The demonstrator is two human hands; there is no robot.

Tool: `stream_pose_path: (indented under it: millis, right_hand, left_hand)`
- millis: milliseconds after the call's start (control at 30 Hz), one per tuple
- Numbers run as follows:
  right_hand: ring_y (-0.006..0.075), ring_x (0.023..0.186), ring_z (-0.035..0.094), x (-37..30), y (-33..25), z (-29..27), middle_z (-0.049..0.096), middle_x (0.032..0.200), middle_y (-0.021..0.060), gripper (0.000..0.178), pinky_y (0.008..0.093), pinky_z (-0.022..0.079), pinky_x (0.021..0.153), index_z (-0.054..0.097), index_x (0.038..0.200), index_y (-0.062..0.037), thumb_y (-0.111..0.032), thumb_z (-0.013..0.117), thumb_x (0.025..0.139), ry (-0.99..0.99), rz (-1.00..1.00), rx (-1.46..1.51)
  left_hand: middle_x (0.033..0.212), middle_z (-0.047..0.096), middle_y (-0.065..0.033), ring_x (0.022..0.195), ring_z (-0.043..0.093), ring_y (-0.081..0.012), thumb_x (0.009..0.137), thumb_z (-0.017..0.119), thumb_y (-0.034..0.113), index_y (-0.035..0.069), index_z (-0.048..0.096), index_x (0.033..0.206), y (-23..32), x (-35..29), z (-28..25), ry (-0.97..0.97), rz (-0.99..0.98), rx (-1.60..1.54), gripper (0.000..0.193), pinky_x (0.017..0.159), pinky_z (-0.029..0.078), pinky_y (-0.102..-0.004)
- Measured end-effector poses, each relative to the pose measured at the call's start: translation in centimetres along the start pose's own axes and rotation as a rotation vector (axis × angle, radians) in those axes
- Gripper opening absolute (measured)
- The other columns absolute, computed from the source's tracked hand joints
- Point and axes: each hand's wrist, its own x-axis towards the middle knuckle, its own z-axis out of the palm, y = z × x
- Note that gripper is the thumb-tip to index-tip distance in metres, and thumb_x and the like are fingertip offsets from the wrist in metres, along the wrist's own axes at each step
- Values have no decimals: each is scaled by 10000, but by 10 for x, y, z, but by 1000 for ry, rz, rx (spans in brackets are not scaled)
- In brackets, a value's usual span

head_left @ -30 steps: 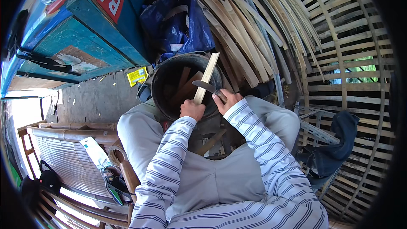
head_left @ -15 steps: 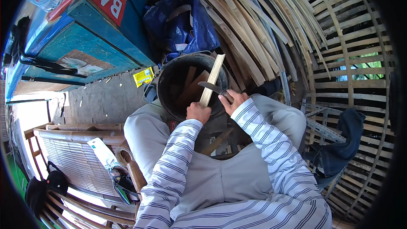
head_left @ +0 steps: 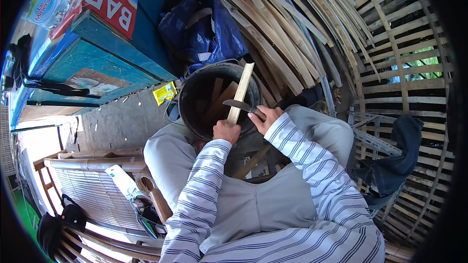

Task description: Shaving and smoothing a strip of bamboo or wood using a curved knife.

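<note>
My left hand (head_left: 226,132) is closed round the lower end of a pale bamboo strip (head_left: 243,87), which slants up and away over a dark bucket (head_left: 187,98). In my right hand (head_left: 267,119) is the handle of a knife (head_left: 237,103), gripped with the thumb along it. The dark blade lies across the strip, a little above my left fist, its tip pointing left. Pieces of wood (head_left: 218,98) lie inside the bucket, which stands between my knees.
Long bamboo strips (head_left: 278,29) are stacked beyond the bucket to the right. A blue bag (head_left: 204,34) sits behind it. At left are a blue cabinet (head_left: 117,63), a yellow packet (head_left: 165,93) and a bamboo bench (head_left: 92,165). Dark cloth (head_left: 402,146) hangs at right.
The knife blade has shifted slightly down and left along the strip. The strip stands a little steeper, and the whole view has turned slightly.
</note>
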Motion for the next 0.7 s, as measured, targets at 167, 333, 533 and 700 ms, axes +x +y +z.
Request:
stream_pose_path:
  millis: [167,333,533,700]
  right_hand:
    - [409,932,616,20,3,-8,677,924,218,526,479,514,805,675,1059,-78,-549,601,838,170,92,-56]
    - [431,883,627,15,9,1,664,873,236,520,510,506,810,666,1073,-81,-546,585,854,84,-2,-79]
    - [430,793,631,-6,-16,1,671,788,199,423,502,524,748,664,923,-81,-492,654,822,114,-33,-82]
    - [449,800,609,22,4,-6,663,838,226,397,495,490,773,661,921,-73,-461,583,884,295,45,-52]
  left_hand:
    - [1023,641,-288,1010,610,-419,719,582,334,-45,673,1004,8,-6,-4,-21,-21,-4,483,953,461,-426]
    - [1028,641,-283,1002,611,-428,718,580,327,-30,678,992,9,0,1,48,-24,26,460,957,461,-432]
    - [1014,652,-273,1008,615,-419,712,591,338,-22,680,1013,2,1,-2,14,-45,-3,478,951,471,-427]
    - [1025,647,-276,1008,610,-427,730,557,340,-35,678,1004,9,-4,4,19,-19,31,480,959,463,-430]
